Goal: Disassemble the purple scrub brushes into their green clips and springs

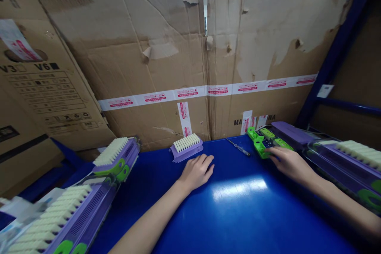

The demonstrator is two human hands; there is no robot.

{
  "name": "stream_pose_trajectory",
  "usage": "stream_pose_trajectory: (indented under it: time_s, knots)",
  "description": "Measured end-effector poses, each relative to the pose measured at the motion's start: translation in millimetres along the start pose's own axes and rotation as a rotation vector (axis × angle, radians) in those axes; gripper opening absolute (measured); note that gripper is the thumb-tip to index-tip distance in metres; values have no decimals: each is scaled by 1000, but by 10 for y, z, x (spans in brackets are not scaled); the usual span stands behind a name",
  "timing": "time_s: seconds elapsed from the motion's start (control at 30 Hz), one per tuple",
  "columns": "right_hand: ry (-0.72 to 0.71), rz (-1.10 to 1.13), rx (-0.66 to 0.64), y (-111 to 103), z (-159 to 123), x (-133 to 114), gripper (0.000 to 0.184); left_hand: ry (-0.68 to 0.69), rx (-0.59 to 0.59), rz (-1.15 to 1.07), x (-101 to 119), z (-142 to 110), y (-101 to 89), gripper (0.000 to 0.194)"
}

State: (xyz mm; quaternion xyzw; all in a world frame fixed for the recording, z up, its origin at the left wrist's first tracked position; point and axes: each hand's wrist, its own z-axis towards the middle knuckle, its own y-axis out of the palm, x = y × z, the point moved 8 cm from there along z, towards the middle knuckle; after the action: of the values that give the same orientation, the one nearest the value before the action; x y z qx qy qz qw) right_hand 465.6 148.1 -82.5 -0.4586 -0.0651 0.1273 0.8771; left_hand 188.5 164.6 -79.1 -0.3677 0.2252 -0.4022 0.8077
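My left hand rests on the blue tabletop, palm down, with its fingers stretched out and nothing in it. Just beyond its fingertips lies a small purple plastic piece topped with rows of cream ribs or bristles. My right hand is at the back right, fingers drawn together against a cluster of bright green plastic parts; whether a part sits between them is hidden. A thin screwdriver with a clear handle lies between the two hands.
Purple-and-cream units with green clips line the left edge; more stand at right, beside a purple cover. Cardboard sheets wall off the back. A blue metal post rises behind the right side.
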Motion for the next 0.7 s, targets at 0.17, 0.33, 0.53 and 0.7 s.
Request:
stream_pose_trajectory:
  time_s: [0.17,0.33,0.53,0.7]
  knots:
    - [28,-72,-2,16,-77,157,27,-4,-2,6,-4,1,-6,25]
    - [-87,-178,33,-76,-38,-17,30,3,1,13,1,1,-10,25]
    - [-185,-226,35,-42,-7,-178,24,-11,-7,26,-15,-8,11,26]
    - [-187,-283,28,45,-6,-46,24,-8,-14,15,-16,-9,16,26]
